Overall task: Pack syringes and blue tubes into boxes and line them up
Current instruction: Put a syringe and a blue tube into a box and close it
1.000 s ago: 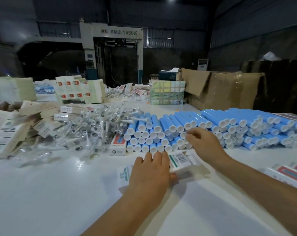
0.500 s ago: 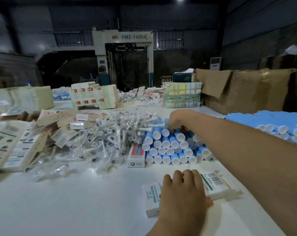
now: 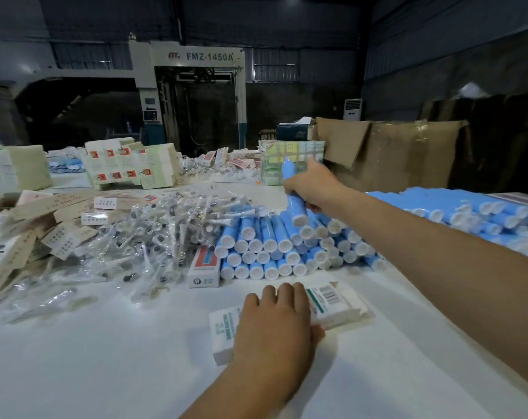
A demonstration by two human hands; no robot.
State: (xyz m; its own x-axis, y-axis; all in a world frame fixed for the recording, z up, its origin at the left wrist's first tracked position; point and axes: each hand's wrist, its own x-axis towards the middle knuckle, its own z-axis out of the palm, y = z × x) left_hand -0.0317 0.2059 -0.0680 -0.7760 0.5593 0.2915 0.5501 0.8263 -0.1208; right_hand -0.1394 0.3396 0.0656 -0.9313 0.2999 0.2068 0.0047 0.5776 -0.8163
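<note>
Right hand [image 3: 312,189], fingers curled around one blue tube [image 3: 296,208], holds it tilted just above the stack of blue tubes [image 3: 275,252] at mid-table [image 3: 105,358]. Left hand [image 3: 275,325], fingers straight, presses a white box [image 3: 332,303] near the front edge. Bagged syringes [image 3: 154,234] lie left of the stack.

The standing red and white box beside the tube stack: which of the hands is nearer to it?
Left. The left hand rests flat on the white box just in front of the red and white box; the right hand grips a blue tube above the stack's far side.
</note>
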